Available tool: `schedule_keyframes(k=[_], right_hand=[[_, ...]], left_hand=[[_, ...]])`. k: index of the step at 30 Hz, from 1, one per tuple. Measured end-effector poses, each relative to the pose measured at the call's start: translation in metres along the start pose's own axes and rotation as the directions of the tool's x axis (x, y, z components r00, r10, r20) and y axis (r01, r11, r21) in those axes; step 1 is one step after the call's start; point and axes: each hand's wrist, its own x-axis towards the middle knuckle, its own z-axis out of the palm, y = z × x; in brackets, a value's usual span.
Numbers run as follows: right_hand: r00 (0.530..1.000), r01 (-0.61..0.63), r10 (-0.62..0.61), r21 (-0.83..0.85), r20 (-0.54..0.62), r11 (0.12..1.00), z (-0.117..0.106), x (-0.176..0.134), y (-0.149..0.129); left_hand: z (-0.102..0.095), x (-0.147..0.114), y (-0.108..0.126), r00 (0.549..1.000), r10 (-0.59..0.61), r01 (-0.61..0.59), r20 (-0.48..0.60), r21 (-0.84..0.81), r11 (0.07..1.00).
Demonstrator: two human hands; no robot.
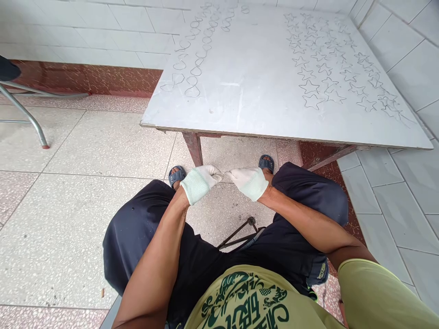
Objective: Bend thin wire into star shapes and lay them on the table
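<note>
My left hand (202, 183), in a white knit glove with a pale green cuff, is closed in a pinch over the floor between my knees. Facing it, my right hand (248, 182) in a matching glove pinches too, its fingertips almost meeting the left ones. A thin wire (223, 174) shows faintly between the fingertips; its full shape is hidden by the gloves. Beyond my hands, the white tabletop (260, 96) carries many bent wire pieces. Star-shaped wires (309, 86) lie in rows on the right, and looped wires (192, 87) lie in columns on the left.
A reddish table leg (194, 148) stands just past my left hand. Dark folding metal legs (240, 233) show beneath me. A chair with a grey tubular leg (36, 125) is at the far left. Tiled walls (387, 192) close off the right and back.
</note>
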Motion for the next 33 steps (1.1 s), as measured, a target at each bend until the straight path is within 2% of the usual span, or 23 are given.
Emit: schedule_keyframes(k=[4,8,11,14,19,24,28,31,33], right_hand=[[1.000,-0.002,0.002,0.055,0.003,0.999,-0.001,0.001,-0.001],[0.996,-0.087,0.087,0.144,0.012,0.986,0.000,0.003,0.000],[0.990,-0.140,0.139,0.147,0.018,0.979,0.001,0.006,0.003],[0.984,-0.176,0.174,0.156,0.026,0.972,0.001,0.007,0.006],[0.981,-0.192,0.190,0.170,0.028,0.967,-0.001,0.006,0.005],[0.986,-0.162,0.167,0.199,-0.009,0.966,-0.006,0.003,-0.005],[0.983,-0.159,0.176,0.236,-0.052,0.959,-0.019,0.002,-0.007],[0.969,-0.193,0.227,0.270,-0.101,0.943,-0.037,0.007,0.003],[0.950,-0.219,0.286,0.383,-0.127,0.898,-0.049,0.012,0.014]], left_hand=[[0.003,0.007,-0.004,1.000,-0.020,0.020,-0.005,-0.023,1.000],[0.002,0.006,-0.007,1.000,-0.020,0.019,-0.008,-0.106,0.994],[0.001,0.004,-0.008,1.000,-0.010,0.008,-0.008,-0.202,0.979],[0.003,0.005,-0.009,1.000,-0.001,-0.003,-0.016,-0.225,0.974],[0.017,0.013,-0.009,0.998,-0.065,0.056,-0.019,-0.299,0.953],[0.023,0.011,-0.007,0.998,-0.062,0.051,-0.030,-0.297,0.954],[0.019,0.008,-0.004,0.997,-0.065,0.051,-0.040,-0.277,0.960],[0.016,0.004,-0.001,0.997,-0.074,0.069,-0.012,-0.240,0.968],[0.016,0.000,0.001,0.998,-0.062,0.067,0.031,-0.191,0.979]])
